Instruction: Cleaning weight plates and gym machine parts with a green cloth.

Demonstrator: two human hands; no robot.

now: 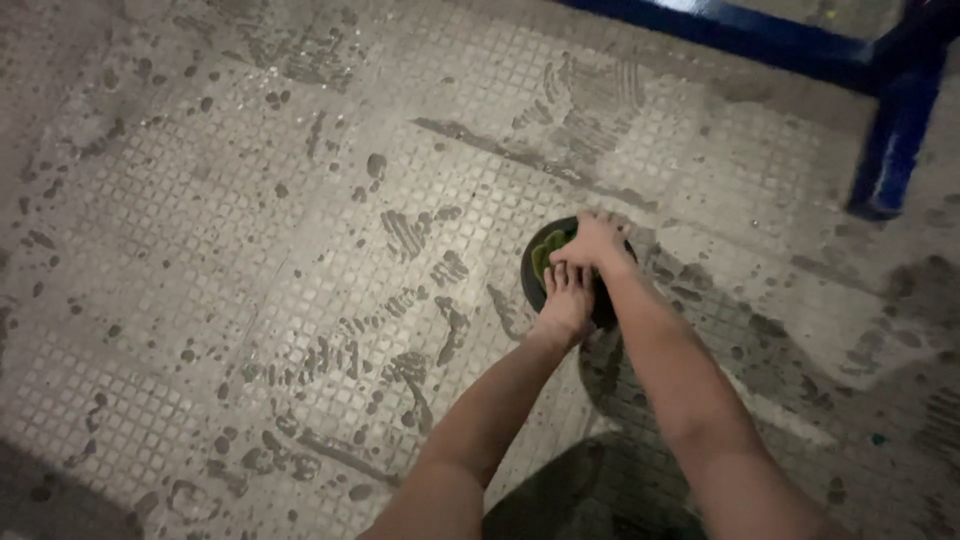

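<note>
Both hands on dark round pan [530, 285] on wet tiled floor [250, 250]: left hand [565, 305] grips rim, right hand [592, 243] closed on green scrubber [546, 252]. Advice: brace pan firmly, scrub in short strokes.

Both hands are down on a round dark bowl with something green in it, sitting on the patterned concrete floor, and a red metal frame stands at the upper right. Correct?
Not quite: the metal frame is blue, not red, as the head view shows. The rest holds: left hand and right hand are on the round dark bowl with green contents, on the patterned floor.
</note>
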